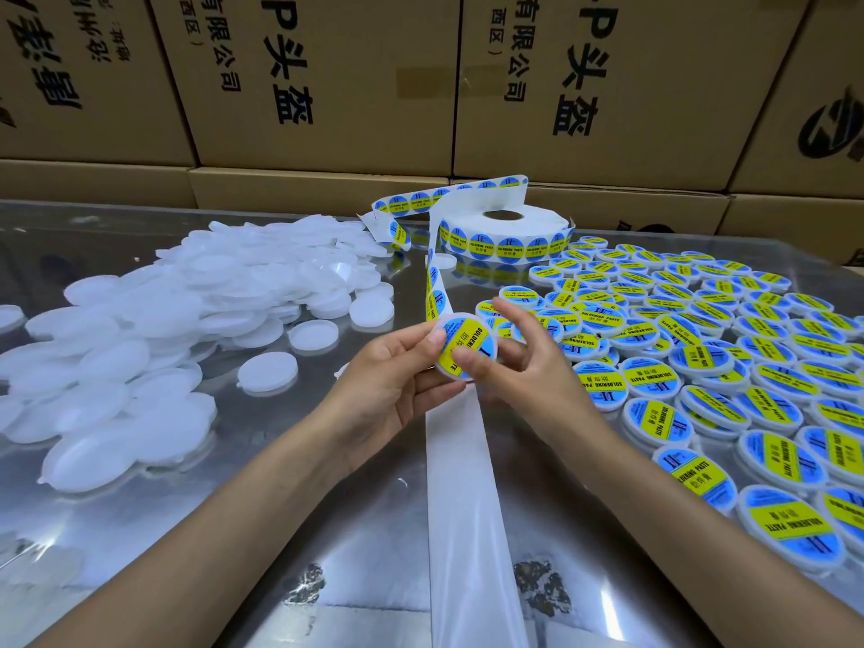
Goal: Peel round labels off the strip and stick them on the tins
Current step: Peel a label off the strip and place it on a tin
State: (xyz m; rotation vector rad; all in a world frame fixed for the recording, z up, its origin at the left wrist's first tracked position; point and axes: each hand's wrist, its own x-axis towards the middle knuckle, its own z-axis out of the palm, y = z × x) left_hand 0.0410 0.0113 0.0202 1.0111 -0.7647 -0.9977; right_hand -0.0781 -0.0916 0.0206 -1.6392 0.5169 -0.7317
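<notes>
Left hand (392, 374) curled round a small round white tin (465, 346), thumb on its top edge, fingers hidden behind. Right hand (523, 355) pinching the same tin from the right, thumb flat on the blue-and-yellow round label (467, 342) stuck to its face; fingertips partly masking the print, only "SOLDERING" readable. Tin raised above the middle of the table (234, 554), a glossy, mirror-like surface with scuffed patches near the bottom edge.

Bare white backing strip (460, 484), smooth and matte, running from under the hands toward the near edge, cut off by the frame. Upper part of the strip, with labels on it, rising behind the tin to a flat label roll (505, 231) at the far centre.

Left: loose heap of plain tins (187, 311), translucent white plastic discs, overlapping, count impossible to tell. Right: labelled tins (701, 357) lying flat in crowded rows, the outermost cut off.

Far side: wall of brown cardboard boxes (327, 77) with black printed characters, cropped at the top.
</notes>
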